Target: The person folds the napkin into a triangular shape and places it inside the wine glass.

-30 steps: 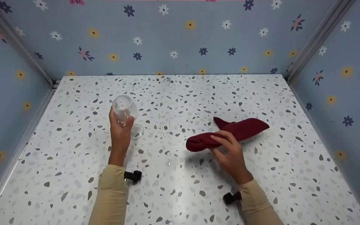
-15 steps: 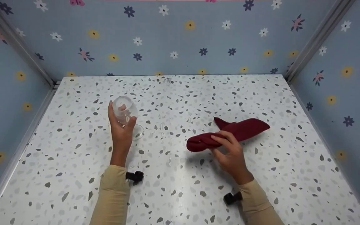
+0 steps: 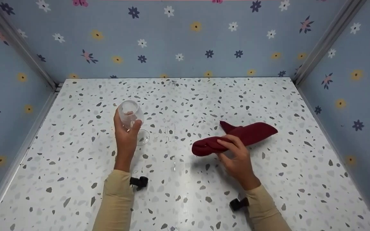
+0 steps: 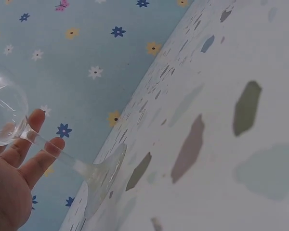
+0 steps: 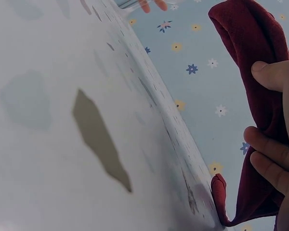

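Note:
My left hand [image 3: 126, 136] holds a clear stemmed wine glass [image 3: 131, 112] by its bowl, thumb on the near side and fingers behind. In the left wrist view, the stem [image 4: 62, 155] slopes past my fingers [image 4: 36, 166] to the round foot [image 4: 106, 178], which overlaps the tabletop. On the right, my right hand [image 3: 239, 160] grips a folded dark red cloth napkin [image 3: 204, 147], thumb beneath and fingers over the top. Its rolled end points toward the glass. In the right wrist view the napkin [image 5: 250, 43] stands raised, with a loose corner [image 5: 219, 192] hanging near the tabletop.
A white speckled tabletop [image 3: 178, 106] spreads under both hands. Blue flowered panels [image 3: 185, 38] enclose it at the back and both sides. A black camera mount [image 3: 139, 182] sticks out from the left wrist, and another mount [image 3: 239, 204] from the right.
The wine glass and left hand have shifted slightly right and nearer. The left fingers loosened and straightened along the bowl half a second ago, then closed round it again. The right hand and napkin stay put.

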The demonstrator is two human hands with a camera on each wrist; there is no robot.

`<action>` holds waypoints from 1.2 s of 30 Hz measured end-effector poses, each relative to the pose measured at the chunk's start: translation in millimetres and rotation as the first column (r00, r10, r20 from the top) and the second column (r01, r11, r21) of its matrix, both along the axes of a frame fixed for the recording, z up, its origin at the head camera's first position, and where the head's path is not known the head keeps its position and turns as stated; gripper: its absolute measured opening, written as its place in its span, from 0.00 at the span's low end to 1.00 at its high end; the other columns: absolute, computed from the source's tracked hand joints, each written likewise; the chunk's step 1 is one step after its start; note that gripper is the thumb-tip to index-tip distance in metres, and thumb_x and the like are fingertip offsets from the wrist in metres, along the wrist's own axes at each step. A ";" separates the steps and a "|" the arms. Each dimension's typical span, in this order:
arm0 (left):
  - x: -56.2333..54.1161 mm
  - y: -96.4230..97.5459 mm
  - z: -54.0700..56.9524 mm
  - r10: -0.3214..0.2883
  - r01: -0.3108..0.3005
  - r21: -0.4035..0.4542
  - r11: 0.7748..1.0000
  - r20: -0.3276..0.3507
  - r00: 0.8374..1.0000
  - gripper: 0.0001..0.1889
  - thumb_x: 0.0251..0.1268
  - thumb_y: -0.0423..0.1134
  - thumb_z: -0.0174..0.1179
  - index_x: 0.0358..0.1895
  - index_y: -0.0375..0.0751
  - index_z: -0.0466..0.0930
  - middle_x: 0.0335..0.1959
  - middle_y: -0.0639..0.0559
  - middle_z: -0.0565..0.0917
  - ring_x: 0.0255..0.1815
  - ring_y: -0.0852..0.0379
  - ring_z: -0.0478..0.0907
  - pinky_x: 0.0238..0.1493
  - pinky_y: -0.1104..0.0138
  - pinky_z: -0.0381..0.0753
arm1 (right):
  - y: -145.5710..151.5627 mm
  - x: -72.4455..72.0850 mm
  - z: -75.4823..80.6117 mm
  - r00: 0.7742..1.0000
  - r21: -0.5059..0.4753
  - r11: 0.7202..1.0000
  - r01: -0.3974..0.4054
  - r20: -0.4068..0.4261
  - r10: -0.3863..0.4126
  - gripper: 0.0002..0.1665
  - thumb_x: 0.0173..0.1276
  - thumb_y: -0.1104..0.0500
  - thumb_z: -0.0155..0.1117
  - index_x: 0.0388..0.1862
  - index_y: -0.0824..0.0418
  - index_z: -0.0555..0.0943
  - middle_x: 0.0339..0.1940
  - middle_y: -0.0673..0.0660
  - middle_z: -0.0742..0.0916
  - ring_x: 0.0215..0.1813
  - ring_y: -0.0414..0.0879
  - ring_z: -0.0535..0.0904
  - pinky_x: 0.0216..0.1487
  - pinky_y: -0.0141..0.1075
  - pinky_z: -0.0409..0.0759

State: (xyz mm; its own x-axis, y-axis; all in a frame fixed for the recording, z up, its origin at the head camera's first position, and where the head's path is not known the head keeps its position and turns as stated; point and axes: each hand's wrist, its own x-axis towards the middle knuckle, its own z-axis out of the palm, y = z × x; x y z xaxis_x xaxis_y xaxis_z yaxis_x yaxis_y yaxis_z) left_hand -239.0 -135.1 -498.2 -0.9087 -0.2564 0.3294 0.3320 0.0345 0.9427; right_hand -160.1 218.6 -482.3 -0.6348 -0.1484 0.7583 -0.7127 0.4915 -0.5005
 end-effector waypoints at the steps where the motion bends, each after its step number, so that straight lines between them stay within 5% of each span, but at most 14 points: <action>1: -0.7 -0.1 -1.6 -0.001 0.001 0.005 1.000 -0.003 1.000 0.43 0.69 0.40 0.64 0.81 0.53 0.48 0.63 0.48 0.69 0.63 0.51 0.71 0.63 0.58 0.72 | 1.7 -2.0 -4.3 1.000 0.004 1.000 0.004 0.002 -0.004 0.28 0.45 0.81 0.76 0.49 0.70 0.86 0.50 0.71 0.83 0.50 0.63 0.81 0.58 0.35 0.76; 9: -0.6 3.3 -1.0 -0.019 0.020 0.010 1.000 -0.038 0.999 0.41 0.68 0.41 0.65 0.79 0.51 0.51 0.60 0.47 0.70 0.60 0.49 0.73 0.58 0.61 0.75 | 11.2 -12.0 -25.4 1.000 0.022 1.000 0.023 0.010 -0.023 0.31 0.46 0.78 0.79 0.52 0.63 0.87 0.53 0.65 0.83 0.54 0.55 0.81 0.60 0.34 0.75; 21: 1.6 8.2 0.4 -0.054 0.054 -0.029 0.998 -0.017 0.998 0.39 0.69 0.40 0.62 0.79 0.51 0.51 0.60 0.47 0.71 0.58 0.50 0.73 0.56 0.60 0.78 | -2.6 1.6 5.8 0.999 -0.013 1.000 -0.014 -0.042 0.013 0.27 0.42 0.82 0.76 0.46 0.71 0.86 0.49 0.70 0.83 0.46 0.65 0.81 0.57 0.32 0.76; 36: 3.8 12.8 -0.5 -0.099 0.099 -0.013 0.995 -0.015 0.995 0.40 0.66 0.40 0.65 0.77 0.50 0.53 0.58 0.47 0.71 0.55 0.48 0.75 0.52 0.61 0.81 | -1.5 1.9 4.6 1.000 -0.014 1.000 -0.019 -0.024 0.019 0.27 0.44 0.81 0.75 0.47 0.72 0.86 0.50 0.70 0.83 0.48 0.65 0.81 0.57 0.35 0.76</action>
